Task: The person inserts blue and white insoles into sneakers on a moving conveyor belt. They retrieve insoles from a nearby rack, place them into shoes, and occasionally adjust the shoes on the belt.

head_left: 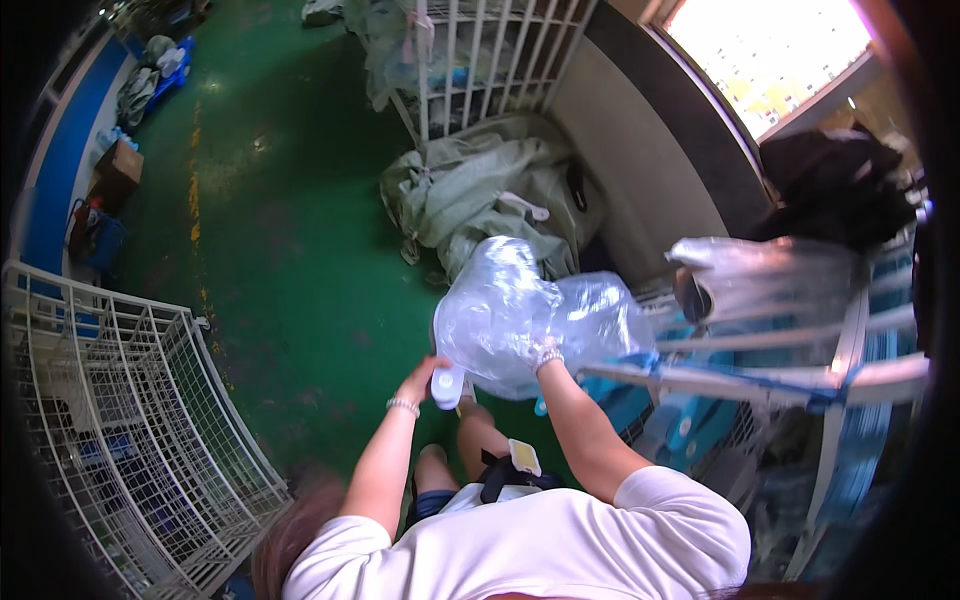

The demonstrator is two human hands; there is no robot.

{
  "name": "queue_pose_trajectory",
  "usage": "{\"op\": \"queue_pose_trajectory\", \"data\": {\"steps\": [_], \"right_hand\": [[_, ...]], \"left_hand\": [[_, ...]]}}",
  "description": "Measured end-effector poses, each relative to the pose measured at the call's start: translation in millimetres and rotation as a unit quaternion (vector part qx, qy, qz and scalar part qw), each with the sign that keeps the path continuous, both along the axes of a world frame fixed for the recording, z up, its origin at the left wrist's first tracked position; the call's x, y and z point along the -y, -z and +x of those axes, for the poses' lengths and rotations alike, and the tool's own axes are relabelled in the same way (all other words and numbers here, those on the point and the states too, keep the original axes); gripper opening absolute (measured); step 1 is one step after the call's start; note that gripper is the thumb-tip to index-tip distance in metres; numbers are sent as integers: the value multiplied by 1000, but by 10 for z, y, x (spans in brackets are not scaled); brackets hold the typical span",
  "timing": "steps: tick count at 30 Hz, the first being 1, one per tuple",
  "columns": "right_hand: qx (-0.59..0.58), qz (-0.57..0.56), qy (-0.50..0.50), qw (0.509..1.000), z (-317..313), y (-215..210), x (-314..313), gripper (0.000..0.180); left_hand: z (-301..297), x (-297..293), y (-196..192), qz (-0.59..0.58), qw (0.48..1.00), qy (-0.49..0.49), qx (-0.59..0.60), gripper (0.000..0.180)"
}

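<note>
A big, puffed-out clear plastic bag (490, 315) hangs in front of me at about waist height. My right hand (545, 352), with a beaded bracelet at the wrist, grips the bag, its fingers partly covered by the shiny film. By the bag's lower left side, my left hand (424, 380) is closed on a white oval plastic part (448, 388) with a round mark in its middle. The part is next to the bag; I cannot tell whether they touch.
Crumpled grey-green sacks (480, 185) lie on the green floor beneath a white barred cage (490, 70). At the left stands a white wire cart (150, 430). A white-framed rack (760, 385) with light-blue parts (680, 430) is close on my right. Another clear bag (770, 280) rests upon it.
</note>
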State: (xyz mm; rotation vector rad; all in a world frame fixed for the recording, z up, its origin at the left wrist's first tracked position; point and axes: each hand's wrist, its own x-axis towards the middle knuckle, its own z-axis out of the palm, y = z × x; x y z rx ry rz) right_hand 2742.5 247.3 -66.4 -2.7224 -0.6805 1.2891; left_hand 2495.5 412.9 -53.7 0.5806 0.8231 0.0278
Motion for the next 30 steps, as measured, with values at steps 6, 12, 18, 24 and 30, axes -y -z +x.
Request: {"op": "queue_pose_trajectory", "data": {"steps": [6,12,18,24,30], "right_hand": [[31,1,40,999,226,120,55,44],[69,26,60,995,392,-73,-234,44],[133,92,76,984,719,-624,-778,43],[171,145,90,970,697,-1036,-749,43],[212,195,100,952,387,-1213,-173,42]], "left_hand": [[-182,-195,-873,-92,973,-184,107,51],[-295,-404,-1563,-64,884,-361,289,55],[-817,-456,-2485,7,735,-431,523,65],[-1885,235,-2798,90,858,-372,343,65],[-2922,2040,-2773,153,886,-393,194,54]]}}
